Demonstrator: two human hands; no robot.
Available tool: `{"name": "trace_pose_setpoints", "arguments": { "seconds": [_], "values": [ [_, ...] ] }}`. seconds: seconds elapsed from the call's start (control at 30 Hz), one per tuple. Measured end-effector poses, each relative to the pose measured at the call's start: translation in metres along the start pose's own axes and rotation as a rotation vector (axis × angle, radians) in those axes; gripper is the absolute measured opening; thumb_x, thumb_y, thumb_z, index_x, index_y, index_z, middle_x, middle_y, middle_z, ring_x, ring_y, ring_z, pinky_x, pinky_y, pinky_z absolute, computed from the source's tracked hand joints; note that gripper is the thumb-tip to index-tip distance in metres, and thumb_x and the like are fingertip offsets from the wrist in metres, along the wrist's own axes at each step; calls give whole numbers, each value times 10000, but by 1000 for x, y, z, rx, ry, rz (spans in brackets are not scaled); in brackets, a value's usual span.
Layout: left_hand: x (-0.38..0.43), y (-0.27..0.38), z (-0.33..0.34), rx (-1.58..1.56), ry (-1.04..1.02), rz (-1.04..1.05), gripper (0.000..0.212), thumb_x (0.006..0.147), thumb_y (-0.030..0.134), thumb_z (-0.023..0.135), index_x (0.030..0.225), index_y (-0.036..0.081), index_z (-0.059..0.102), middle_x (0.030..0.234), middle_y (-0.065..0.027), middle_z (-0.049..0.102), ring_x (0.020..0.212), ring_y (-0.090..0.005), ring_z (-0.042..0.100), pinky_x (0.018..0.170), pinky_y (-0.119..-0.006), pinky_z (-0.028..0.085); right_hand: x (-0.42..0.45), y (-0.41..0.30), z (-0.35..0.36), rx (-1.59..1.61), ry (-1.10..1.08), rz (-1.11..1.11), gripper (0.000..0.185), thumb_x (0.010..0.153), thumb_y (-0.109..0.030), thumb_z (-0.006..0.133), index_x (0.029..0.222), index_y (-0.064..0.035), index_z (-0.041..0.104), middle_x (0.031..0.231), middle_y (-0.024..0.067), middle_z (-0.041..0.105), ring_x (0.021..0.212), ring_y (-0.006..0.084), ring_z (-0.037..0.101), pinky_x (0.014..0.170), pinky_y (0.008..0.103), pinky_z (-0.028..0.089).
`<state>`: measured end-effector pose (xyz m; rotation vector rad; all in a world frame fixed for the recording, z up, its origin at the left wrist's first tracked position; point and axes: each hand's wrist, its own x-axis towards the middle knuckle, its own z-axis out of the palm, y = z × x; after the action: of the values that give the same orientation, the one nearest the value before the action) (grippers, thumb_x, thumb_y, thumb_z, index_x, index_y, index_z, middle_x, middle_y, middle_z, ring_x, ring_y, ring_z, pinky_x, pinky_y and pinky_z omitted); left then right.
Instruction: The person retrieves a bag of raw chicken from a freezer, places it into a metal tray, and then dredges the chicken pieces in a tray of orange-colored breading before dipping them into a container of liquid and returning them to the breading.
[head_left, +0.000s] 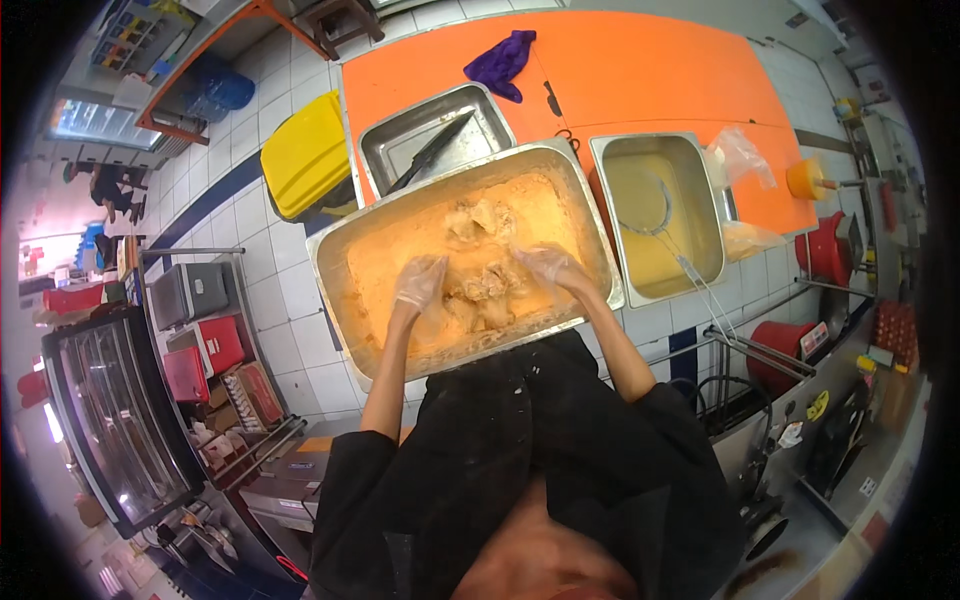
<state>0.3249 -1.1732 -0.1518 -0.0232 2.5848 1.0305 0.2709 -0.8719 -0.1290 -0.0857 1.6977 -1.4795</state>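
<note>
A large rectangular steel pan (592, 217) lies in front of me, with orange-tinted flour (382, 262) spread inside. Several flour-coated pieces, apparently chicken, sit in two groups: one toward the far side (480, 222), the other toward the near side (484, 296). My left hand (422, 281), in a clear plastic glove, is over the flour just left of the near coated pieces. On the opposite side my right hand (546, 264), gloved likewise, has its fingers pointing inward at the pieces. I see nothing held in either hand; the flour around them is slightly blurred.
Right of the pan is a deep steel container (637, 277) of yellowish liquid, with a wire strainer (667, 214) in it. Behind stands a shallower steel tray (382, 142) holding a dark utensil (435, 150). A purple cloth (501, 66) lies on the orange table (645, 67). A yellow-lidded bin (307, 154) stands left.
</note>
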Motion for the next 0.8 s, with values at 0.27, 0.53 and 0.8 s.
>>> {"name": "trace_pose_setpoints", "arguments": {
  "seconds": [0.27,0.53,0.8],
  "values": [
    [17,-26,90,123,209,165,404,961,267,419,1306,68,486,888,-264,629,760,-423,596,700,-506,475,43,21,41,-78,-87,111,392,954,-371,547,1054,8,552,1099,44,578,863,133,541,743,308,463],
    [71,-9,27,19,62,-141,485,1005,316,376,1338,-36,402,1071,-321,601,946,-466,600,811,-473,492,44,-6,-10,-171,496,47,480,959,-431,516,1211,-36,621,1180,93,642,1114,196,574,904,323,458],
    [101,65,58,-306,298,-400,646,953,481,438,1305,-61,452,1166,-273,597,1091,-396,586,934,-435,457,86,-23,20,151,333,75,590,920,-510,555,1232,-11,595,1166,129,634,980,256,610,900,333,463]
  ]
}}
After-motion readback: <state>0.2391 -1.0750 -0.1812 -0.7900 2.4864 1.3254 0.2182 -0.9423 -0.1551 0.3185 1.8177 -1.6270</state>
